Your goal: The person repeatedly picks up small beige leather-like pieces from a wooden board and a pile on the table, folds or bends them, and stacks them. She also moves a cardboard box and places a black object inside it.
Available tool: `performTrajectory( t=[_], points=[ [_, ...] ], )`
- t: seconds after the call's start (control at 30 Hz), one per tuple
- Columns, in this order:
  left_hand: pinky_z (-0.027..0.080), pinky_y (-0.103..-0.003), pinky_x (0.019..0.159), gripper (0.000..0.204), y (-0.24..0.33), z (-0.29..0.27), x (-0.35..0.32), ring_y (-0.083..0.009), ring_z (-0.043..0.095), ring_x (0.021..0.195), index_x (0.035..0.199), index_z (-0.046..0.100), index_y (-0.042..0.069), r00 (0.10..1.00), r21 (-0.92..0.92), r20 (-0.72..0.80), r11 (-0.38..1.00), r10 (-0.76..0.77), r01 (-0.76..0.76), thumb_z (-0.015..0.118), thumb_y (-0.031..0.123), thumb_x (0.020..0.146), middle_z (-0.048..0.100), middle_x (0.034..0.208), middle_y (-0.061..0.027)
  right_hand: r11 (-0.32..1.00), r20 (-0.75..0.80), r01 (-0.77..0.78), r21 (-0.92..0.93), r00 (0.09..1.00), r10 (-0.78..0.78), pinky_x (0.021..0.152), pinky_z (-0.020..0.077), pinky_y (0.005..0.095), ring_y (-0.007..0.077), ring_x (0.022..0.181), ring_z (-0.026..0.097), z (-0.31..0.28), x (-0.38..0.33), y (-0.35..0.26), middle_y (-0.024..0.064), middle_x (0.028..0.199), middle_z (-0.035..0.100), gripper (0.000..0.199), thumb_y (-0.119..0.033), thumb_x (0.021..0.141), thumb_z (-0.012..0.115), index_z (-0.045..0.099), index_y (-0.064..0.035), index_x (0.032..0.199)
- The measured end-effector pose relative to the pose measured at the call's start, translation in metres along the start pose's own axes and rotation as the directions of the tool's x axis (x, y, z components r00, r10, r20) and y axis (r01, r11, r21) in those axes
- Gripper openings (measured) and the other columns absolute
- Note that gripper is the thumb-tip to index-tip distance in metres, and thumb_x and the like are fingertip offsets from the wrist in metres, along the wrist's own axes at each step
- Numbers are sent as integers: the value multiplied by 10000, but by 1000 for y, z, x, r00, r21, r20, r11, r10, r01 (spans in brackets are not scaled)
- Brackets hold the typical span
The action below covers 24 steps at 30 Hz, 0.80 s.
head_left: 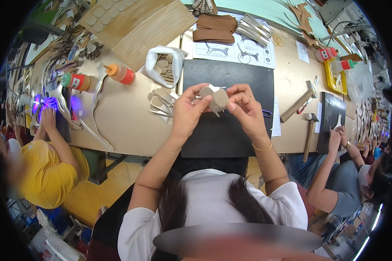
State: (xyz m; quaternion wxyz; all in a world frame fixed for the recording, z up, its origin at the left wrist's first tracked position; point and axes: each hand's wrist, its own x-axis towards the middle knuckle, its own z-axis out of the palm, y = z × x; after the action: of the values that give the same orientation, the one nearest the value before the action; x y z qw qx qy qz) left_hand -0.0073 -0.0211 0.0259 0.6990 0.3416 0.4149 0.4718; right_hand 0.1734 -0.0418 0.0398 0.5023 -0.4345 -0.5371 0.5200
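Observation:
Over a black work mat (231, 143), my left hand (188, 111) pinches a small beige piece with a rounded end (220, 99) and pale strips poking out of it. My right hand (249, 112) has thumb and fingers closed at the right edge of that same piece. Just left of my left hand, a small stack of similar beige pieces with pale edges (160, 102) lies on the table. Behind them, an open white plastic bag (177, 56) contains many flat beige ovals (164, 71).
Glue bottles (123, 74) stand left, near a large tan board (135, 26). Brown strips (215, 28) and silvery strips (253, 29) lie on printed sheets (231, 52) at the back. A hammer (309, 135) and a wooden bar (296, 106) are right. Co-workers sit on both sides.

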Motion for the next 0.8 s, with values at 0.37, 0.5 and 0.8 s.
performTrajectory(
  t=[0.37,0.5,0.8],
  points=[
    [562,-264,803,407,41,-1,-58,-177,652,1034,1306,497,-65,993,-28,121,1000,0,3,576,-30,908,639,1190,-186,987,56,92,-128,995,-85,923,425,322,187,1016,545,28,-20,-21,64,1051,556,107,-118,857,696,666,-20,887],
    [562,-276,826,409,47,-1,-67,-192,647,1055,1310,489,-71,991,-13,131,1000,16,-14,560,-47,907,637,1186,-195,976,41,134,-172,991,-129,879,450,312,185,973,565,34,-23,-30,70,1037,550,100,-105,844,705,667,-18,875],
    [563,-326,883,419,51,0,-73,-252,625,1114,1310,463,-102,984,-30,166,998,57,-53,556,-47,905,609,1205,-257,975,26,134,-178,991,-132,862,462,304,179,960,590,37,-27,-39,80,1030,545,71,-68,831,701,668,-14,862]
  ],
)
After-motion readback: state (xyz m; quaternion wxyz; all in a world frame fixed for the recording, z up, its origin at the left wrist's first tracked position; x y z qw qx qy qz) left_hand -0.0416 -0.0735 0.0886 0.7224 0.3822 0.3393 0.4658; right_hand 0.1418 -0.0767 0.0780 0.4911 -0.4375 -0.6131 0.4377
